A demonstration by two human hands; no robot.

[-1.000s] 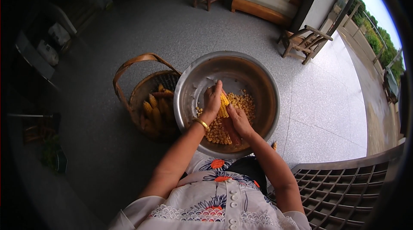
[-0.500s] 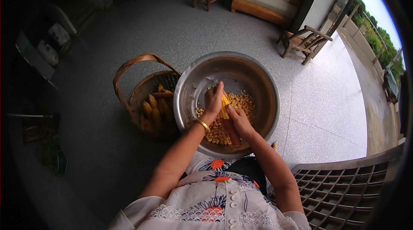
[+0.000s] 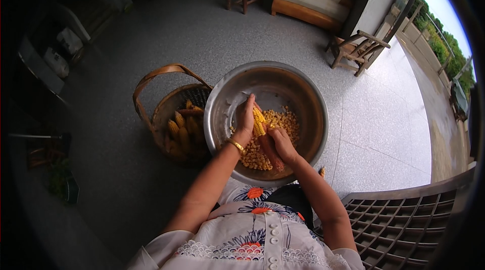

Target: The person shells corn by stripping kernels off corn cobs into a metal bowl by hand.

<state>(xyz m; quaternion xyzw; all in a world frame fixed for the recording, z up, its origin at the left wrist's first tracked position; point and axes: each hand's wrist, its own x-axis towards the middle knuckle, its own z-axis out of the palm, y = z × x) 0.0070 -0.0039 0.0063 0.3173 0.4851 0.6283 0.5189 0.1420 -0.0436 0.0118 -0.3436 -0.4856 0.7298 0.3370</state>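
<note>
Wicker basket [image 3: 166, 113] at left on floor, held corn ears [image 3: 182, 128], touching bowl side. Left hand [image 3: 246, 118] wrapped around kernel end of corn cob [image 3: 262, 136], fingers closed on it. Cob held over steel bowl [image 3: 298, 93], above loose kernel pile [image 3: 275, 133]. Right hand [image 3: 283, 143] gripped bare reddish end, fingers closed. Stray kernel [image 3: 322, 171] lay on floor right of bowl. Risk, judged: kernels popping over rim if thumb pushed hard; cob slipping from grip; bowl tipping if pressed on near edge.
</note>
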